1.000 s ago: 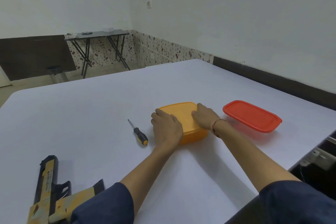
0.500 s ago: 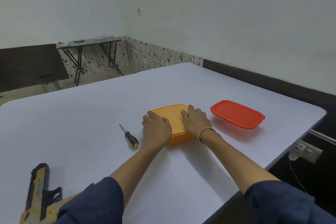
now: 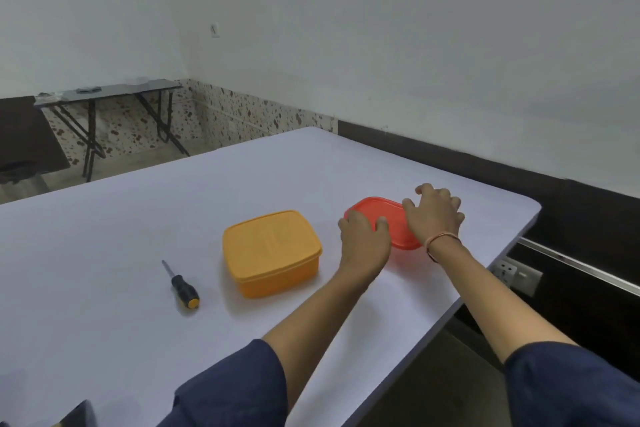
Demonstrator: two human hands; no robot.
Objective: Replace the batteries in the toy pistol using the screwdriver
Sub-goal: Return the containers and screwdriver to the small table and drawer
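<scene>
The black-and-yellow screwdriver [image 3: 181, 285] lies on the white table [image 3: 121, 253], left of a closed orange container [image 3: 272, 253]. Only a dark sliver of the toy pistol [image 3: 75, 414] shows at the bottom left corner. Both hands are at a closed red container [image 3: 382, 211] near the table's right edge. My left hand [image 3: 363, 241] grips its near left end, thumb on the lid. My right hand [image 3: 434, 217] lies over its right part with fingers spread and arched. No batteries are visible.
The table's right edge [image 3: 498, 253] runs close behind the red container, with a wall socket [image 3: 517, 276] just beyond it. A dark folding table [image 3: 104, 94] stands far off by the back wall.
Both hands left the orange container and moved right onto the red one. The view swung right, so the toy pistol slid almost out of frame.
</scene>
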